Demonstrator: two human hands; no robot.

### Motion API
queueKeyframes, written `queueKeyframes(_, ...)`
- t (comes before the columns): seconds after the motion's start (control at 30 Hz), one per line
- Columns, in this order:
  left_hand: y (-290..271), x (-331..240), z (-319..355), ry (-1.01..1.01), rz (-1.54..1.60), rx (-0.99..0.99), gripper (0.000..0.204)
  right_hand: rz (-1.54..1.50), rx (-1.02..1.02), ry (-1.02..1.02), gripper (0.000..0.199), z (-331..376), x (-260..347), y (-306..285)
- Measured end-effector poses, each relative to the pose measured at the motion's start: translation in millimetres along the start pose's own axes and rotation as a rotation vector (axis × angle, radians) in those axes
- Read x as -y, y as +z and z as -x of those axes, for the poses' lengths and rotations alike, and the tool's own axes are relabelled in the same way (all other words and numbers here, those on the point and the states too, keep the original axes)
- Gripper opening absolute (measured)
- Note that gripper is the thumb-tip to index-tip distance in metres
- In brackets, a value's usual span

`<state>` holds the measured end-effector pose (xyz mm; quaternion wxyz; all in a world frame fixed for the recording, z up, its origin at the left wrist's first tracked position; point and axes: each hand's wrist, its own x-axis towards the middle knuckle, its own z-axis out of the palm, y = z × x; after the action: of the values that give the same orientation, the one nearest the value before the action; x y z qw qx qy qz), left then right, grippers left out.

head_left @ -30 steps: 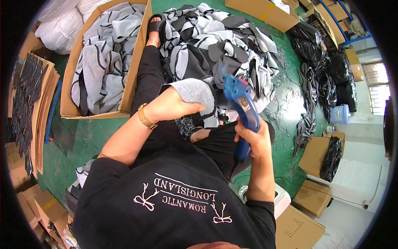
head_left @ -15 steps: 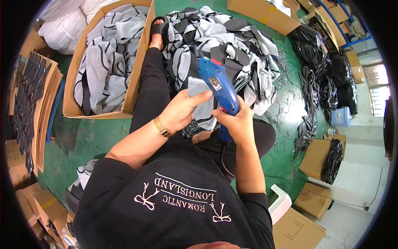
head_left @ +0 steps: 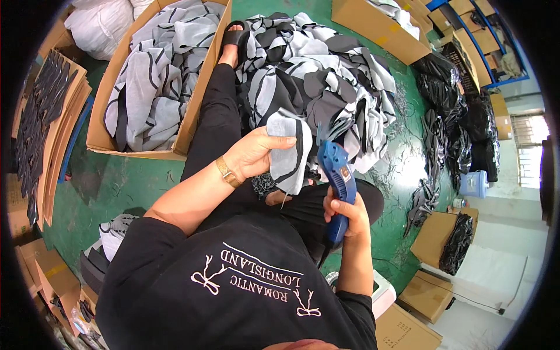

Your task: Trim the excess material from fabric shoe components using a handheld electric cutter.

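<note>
Pinched between the thumb and fingers of my left hand (head_left: 252, 154) is a small grey-white fabric piece (head_left: 283, 146) with a dark stripe, shaped like an insole and hanging over the floor. My right hand (head_left: 351, 216) wraps round the handle of blue electric scissors (head_left: 338, 169), whose cord runs down past my shirt. The tool's head points away from me, to the right of the fabric piece and apart from it. Thin dark strips show just past its tip. Beyond both hands lies a large heap of grey, white and black fabric pieces (head_left: 318, 87).
A cardboard box (head_left: 209, 67) full of striped fabric stands left of my stretched leg. Black plastic bags (head_left: 437, 87) and a light-blue bucket (head_left: 473, 184) line the right side. Flattened cardboard (head_left: 67, 137) leans at left. Dark offcuts (head_left: 429, 195) litter the green floor.
The electric scissors have moved right and toward me, away from the fabric piece. My left hand has come slightly nearer, and the piece now shows its full outline and stripe.
</note>
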<state>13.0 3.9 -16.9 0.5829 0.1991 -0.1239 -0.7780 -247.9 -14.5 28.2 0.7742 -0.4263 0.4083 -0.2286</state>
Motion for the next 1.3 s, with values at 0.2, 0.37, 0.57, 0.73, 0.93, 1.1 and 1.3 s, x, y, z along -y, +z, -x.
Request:
queueKeyframes(0.2, 11.9, -10.2, 4.8, 0.039, -0.142, 0.044, 0.031, -0.006, 0.062, 0.159, 0.032, 11.9, -8.4, -8.8)
queueKeyframes(0.37, 9.1, -13.2, 3.8, 0.035, -0.221, 0.055, 0.034, 0.013, 0.083, 0.211, 0.033, 15.0, -9.3, -9.4)
queueKeyframes(0.57, 13.1, -12.4, 6.4, 0.031, -0.272, 0.070, 0.034, -0.060, 0.124, 0.205, 0.031, 14.1, -12.6, -10.7)
queueKeyframes(0.73, 12.5, -9.6, 6.8, 0.025, -0.274, 0.078, 0.034, -0.109, 0.129, 0.198, 0.031, 11.3, -20.5, -8.2)
queueKeyframes(0.93, 13.3, -9.0, 9.1, 0.009, -0.311, 0.096, 0.033, -0.234, 0.166, 0.166, 0.031, 4.9, -27.6, -0.3)
queueKeyframes(1.1, 13.1, -4.4, 7.5, 0.008, -0.294, 0.114, 0.040, -0.112, 0.051, -0.027, 0.034, -7.1, -10.8, -1.6)
queueKeyframes(1.3, 13.0, 18.1, 9.9, -0.008, -0.576, 0.094, 0.035, 0.362, -0.210, -0.306, 0.039, -34.3, 30.5, 33.0)
